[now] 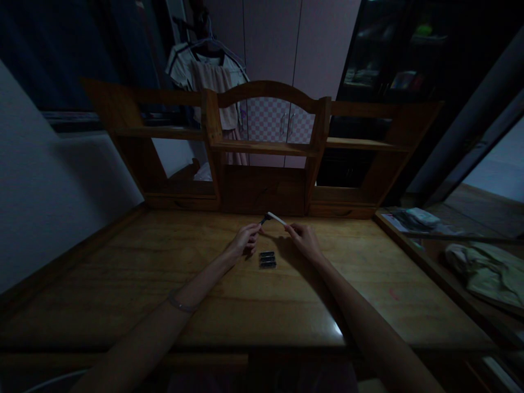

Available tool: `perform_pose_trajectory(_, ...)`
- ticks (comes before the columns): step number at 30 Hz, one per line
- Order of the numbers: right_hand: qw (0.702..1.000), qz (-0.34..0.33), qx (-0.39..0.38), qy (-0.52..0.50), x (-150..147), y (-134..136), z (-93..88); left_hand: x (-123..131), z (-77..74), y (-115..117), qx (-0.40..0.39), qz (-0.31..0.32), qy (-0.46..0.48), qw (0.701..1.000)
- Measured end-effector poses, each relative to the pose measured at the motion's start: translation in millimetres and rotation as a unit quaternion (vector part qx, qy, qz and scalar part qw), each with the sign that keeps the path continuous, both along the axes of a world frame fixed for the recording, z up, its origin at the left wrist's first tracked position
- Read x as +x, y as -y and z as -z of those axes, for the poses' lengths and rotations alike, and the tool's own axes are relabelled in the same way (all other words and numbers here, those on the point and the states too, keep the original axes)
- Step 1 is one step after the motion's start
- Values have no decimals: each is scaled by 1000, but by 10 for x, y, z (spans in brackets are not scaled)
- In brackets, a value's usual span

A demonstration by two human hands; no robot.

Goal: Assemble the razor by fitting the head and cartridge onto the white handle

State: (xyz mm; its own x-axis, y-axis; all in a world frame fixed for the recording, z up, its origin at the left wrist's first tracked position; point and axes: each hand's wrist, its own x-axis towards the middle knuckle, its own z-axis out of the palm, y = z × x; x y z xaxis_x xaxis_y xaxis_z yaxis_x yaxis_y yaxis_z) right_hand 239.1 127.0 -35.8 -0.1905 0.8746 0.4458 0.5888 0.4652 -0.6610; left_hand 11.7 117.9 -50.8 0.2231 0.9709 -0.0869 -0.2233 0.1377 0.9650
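Observation:
Over the far middle of the desk my left hand (pixel 246 238) is closed on a slim dark tool that looks like a razor (pixel 265 219), its wider dark head pointing up and right. Pinched in my right hand (pixel 303 240) is a thin white stick (pixel 277 219), slanting up and left. Its far tip meets or nearly meets the razor's head; dim light hides whether they touch. Between and below my hands, a small clear pack (pixel 268 265) with several black pieces in rows lies flat on the wooden desk (pixel 196 305).
A wooden shelf unit (pixel 266 148) with low drawers stands along the desk's back edge. To the right, a lower surface holds a pale cloth (pixel 487 273) and plastic-wrapped items (pixel 421 218). A white wall (pixel 61 180) borders the left side. Clothes (pixel 213 73) hang behind the shelves.

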Motion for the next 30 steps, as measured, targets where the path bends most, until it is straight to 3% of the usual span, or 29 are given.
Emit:
perform_pose_trajectory(24, 999, 28, 34, 27, 2, 17, 3, -41, 1, -39, -7, -5, 58, 998)
perform_pose_trajectory(30, 998, -40, 32, 47, -46, 83, -29, -40, -26, -22, -8, 3, 52, 999)
